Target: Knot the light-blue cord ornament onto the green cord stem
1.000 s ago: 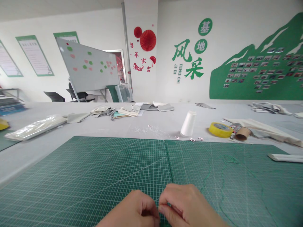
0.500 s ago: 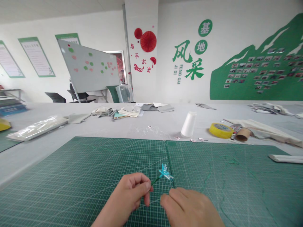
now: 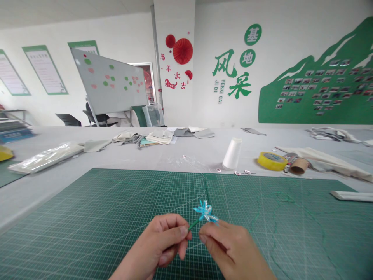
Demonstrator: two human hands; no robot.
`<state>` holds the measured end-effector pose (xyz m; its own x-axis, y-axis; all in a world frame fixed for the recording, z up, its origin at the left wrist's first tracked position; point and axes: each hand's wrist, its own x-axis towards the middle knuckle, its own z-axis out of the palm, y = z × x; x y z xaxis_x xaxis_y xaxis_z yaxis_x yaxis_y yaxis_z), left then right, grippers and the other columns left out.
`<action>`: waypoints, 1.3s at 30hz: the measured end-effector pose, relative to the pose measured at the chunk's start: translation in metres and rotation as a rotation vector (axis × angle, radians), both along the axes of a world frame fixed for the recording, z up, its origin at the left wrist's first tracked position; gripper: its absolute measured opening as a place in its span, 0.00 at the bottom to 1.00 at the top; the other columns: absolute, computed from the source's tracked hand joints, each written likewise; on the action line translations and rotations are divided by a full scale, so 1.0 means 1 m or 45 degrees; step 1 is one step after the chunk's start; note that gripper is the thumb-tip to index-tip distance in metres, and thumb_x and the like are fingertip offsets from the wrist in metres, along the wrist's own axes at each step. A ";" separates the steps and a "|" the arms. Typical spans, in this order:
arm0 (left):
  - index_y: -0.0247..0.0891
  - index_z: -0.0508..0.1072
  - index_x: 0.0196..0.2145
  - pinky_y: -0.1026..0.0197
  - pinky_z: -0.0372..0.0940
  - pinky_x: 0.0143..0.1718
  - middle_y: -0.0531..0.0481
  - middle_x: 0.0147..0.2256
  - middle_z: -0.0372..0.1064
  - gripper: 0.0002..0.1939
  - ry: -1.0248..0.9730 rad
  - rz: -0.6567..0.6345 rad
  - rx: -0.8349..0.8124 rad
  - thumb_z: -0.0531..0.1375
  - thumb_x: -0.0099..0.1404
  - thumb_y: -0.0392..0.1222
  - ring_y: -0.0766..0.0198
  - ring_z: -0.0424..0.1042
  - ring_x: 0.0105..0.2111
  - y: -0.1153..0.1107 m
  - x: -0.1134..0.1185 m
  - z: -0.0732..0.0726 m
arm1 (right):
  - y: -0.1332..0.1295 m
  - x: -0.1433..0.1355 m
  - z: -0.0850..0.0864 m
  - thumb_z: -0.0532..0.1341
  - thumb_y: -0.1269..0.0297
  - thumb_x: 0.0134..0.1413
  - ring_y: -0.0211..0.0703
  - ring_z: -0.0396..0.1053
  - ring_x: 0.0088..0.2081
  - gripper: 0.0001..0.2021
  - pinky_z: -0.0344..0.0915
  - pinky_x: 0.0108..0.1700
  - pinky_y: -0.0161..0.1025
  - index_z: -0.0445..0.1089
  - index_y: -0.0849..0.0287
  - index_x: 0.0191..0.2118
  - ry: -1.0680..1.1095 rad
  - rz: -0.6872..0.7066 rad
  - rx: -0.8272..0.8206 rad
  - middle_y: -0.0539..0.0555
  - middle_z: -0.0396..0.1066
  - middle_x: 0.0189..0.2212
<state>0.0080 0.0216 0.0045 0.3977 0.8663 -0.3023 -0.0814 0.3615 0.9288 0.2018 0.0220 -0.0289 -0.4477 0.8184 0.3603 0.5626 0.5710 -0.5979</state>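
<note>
A small blue and white beaded flower [image 3: 206,211] on a green stem [image 3: 194,224] stands out above my hands over the green cutting mat [image 3: 116,210]. My left hand [image 3: 166,241] pinches the lower part of the stem between thumb and finger. Just right of the stem, my right hand [image 3: 230,247] has its fingers bent and pressed together below the petals. Whether it grips a thread or anything else at its fingertips is too small to make out. Green thread [image 3: 284,197] lies in loose loops across the right mat.
Beyond the mats stand a white thread cone [image 3: 232,153], a yellow tape roll [image 3: 272,161] and a cardboard tube [image 3: 298,166]. Folded cloth [image 3: 159,136] lies farther back, a plastic-wrapped bundle [image 3: 48,157] at left, and a white strip [image 3: 352,196] at the right edge.
The flower has turned and moved slightly right, with its petals more spread to view. My right hand has rotated and risen a little, so its thumb side now shows near the flower.
</note>
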 end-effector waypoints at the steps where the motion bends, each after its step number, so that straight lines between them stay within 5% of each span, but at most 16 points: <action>1: 0.35 0.69 0.26 0.65 0.32 0.16 0.57 0.17 0.64 0.13 0.002 -0.029 -0.008 0.62 0.57 0.49 0.77 0.41 0.12 0.000 0.000 0.000 | 0.001 0.000 0.000 0.51 0.67 0.62 0.37 0.65 0.25 0.14 0.55 0.27 0.33 0.69 0.58 0.28 0.019 -0.015 -0.058 0.48 0.67 0.23; 11: 0.36 0.73 0.24 0.67 0.42 0.18 0.57 0.20 0.65 0.10 0.268 -0.433 -0.013 0.62 0.53 0.46 0.74 0.50 0.15 -0.003 -0.002 -0.005 | 0.013 0.003 0.007 0.63 0.72 0.49 0.36 0.64 0.26 0.07 0.57 0.30 0.32 0.74 0.60 0.23 0.240 0.206 -0.533 0.48 0.69 0.22; 16: 0.37 0.73 0.20 0.68 0.49 0.24 0.59 0.20 0.62 0.04 0.567 -0.378 0.077 0.59 0.50 0.35 0.70 0.57 0.23 -0.009 0.001 0.001 | 0.014 0.006 0.011 0.65 0.72 0.48 0.35 0.60 0.26 0.04 0.55 0.28 0.31 0.77 0.60 0.25 0.292 0.232 -0.744 0.46 0.65 0.21; 23: 0.38 0.73 0.20 0.68 0.53 0.26 0.58 0.23 0.65 0.06 0.797 -0.336 0.108 0.57 0.50 0.33 0.68 0.62 0.27 -0.013 0.009 0.005 | 0.011 0.004 0.016 0.64 0.73 0.46 0.33 0.54 0.23 0.05 0.49 0.24 0.31 0.74 0.62 0.23 0.221 0.169 -0.828 0.44 0.58 0.18; 31: 0.38 0.61 0.15 0.66 0.46 0.21 0.60 0.17 0.52 0.10 0.672 -0.476 0.146 0.53 0.53 0.34 0.70 0.49 0.19 -0.008 0.010 -0.002 | -0.003 -0.003 0.016 0.61 0.76 0.48 0.32 0.62 0.22 0.07 0.51 0.25 0.31 0.72 0.60 0.24 0.020 0.197 -0.171 0.45 0.64 0.19; 35: 0.37 0.70 0.20 0.66 0.48 0.20 0.57 0.17 0.63 0.08 0.751 -0.294 0.336 0.52 0.53 0.34 0.69 0.55 0.17 0.001 0.007 -0.018 | -0.007 -0.003 0.010 0.55 0.73 0.56 0.35 0.61 0.20 0.12 0.49 0.22 0.36 0.69 0.59 0.23 -0.175 0.143 0.378 0.48 0.65 0.18; 39: 0.36 0.71 0.25 0.65 0.51 0.24 0.55 0.18 0.66 0.08 0.694 -0.090 0.380 0.54 0.58 0.38 0.68 0.57 0.19 0.005 0.004 -0.016 | -0.010 -0.005 0.010 0.52 0.77 0.56 0.37 0.58 0.18 0.15 0.45 0.20 0.39 0.67 0.57 0.22 -0.363 0.044 0.744 0.47 0.63 0.16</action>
